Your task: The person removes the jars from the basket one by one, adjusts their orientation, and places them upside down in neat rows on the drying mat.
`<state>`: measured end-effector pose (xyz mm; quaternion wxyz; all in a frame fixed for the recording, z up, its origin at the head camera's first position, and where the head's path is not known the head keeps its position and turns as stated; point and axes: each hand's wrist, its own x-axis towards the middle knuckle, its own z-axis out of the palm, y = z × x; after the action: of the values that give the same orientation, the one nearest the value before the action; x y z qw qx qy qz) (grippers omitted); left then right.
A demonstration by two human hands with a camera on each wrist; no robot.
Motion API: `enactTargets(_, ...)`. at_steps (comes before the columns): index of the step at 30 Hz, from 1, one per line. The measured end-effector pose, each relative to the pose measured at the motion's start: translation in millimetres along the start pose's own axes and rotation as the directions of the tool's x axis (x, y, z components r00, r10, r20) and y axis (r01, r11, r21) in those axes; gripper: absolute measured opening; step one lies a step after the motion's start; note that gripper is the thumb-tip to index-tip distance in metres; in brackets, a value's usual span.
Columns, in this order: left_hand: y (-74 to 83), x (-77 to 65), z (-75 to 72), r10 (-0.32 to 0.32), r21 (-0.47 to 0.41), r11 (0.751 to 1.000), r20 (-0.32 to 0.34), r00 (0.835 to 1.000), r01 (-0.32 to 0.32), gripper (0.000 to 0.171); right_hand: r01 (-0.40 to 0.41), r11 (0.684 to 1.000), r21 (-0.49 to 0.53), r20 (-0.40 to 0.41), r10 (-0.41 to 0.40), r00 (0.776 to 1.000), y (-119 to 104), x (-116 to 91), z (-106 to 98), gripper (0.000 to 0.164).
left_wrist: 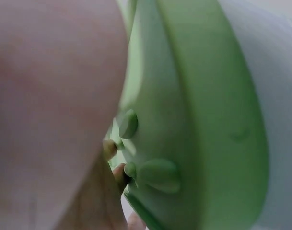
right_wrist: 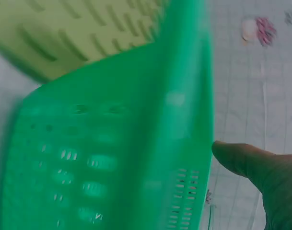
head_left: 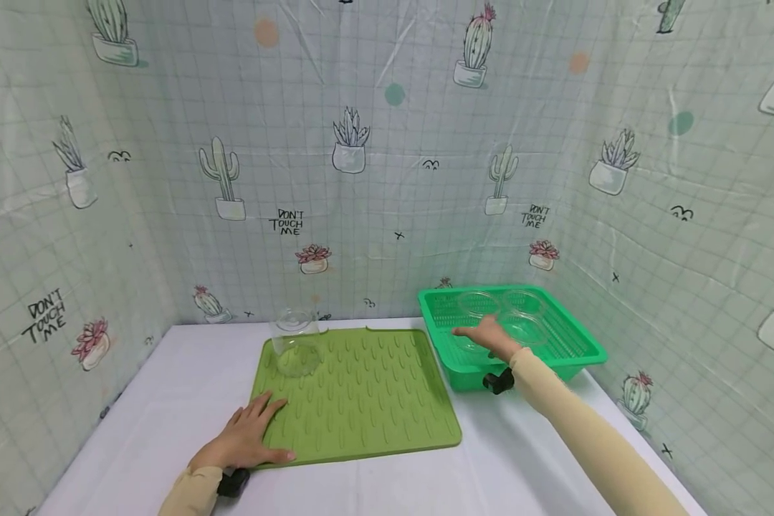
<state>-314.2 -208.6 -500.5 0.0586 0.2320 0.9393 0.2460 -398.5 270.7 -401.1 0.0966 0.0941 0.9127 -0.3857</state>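
Observation:
On the left front part of a green ridged mat (head_left: 361, 390), my left hand (head_left: 248, 433) rests with its fingers spread. Close up, the left wrist view has the mat's rim (left_wrist: 222, 115) beside that hand. A clear jar-like container (head_left: 299, 344) stands on the mat's far left corner. Over a green plastic basket (head_left: 454, 376) reaches my right hand (head_left: 490, 337), its thumb held out straight to the left. Several clear round containers (head_left: 525, 326) lie in the basket around this hand. In the right wrist view only the thumb (right_wrist: 246, 160) shows; the other fingers are hidden.
A white cloth-covered table (head_left: 187, 373) carries the mat and, to its right, the basket. Cactus-printed curtain (head_left: 387, 179) encloses the table at the back and both sides. Each wrist bears a small black device (head_left: 499, 381).

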Motion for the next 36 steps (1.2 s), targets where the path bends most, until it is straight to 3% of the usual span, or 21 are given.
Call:
enactTargets(4, 1.1, -0.4, -1.2, -0.011, -0.004, 1.000, 0.000, 1.000, 0.011, 0.104, -0.044, 0.991, 0.127, 0.020, 0.042, 0.999, -1, 11, -8, 0.116)
enactTargets(12, 7.1, -3.3, -9.3, -0.040, 0.009, 0.999, 0.009, 0.999, 0.040, 0.100, -0.126, 0.968, 0.215, 0.057, 0.117, 0.992, 3, 35, -22, 0.115)
enactTargets(23, 5.0, -2.1, -2.6, -0.030, -0.004, 1.000, 0.030, 0.999, 0.030, 0.101, -0.143, 0.956, 0.256, 0.070, 0.129, 0.989, 19, 56, -24, 0.116)
enactTargets(29, 6.7, -2.3, -1.3, -0.048, 0.002, 0.999, 0.028, 0.998, 0.048, 0.099, -0.114, 0.962, 0.249, 0.035, 0.109, 0.993, 28, 62, -21, 0.119)
enactTargets(36, 4.7, -1.7, -1.0, -0.064, 0.017, 0.998, 0.041, 0.997, 0.064, 0.102, -0.076, 0.966, 0.245, 0.013, 0.075, 0.997, 12, 54, -15, 0.122)
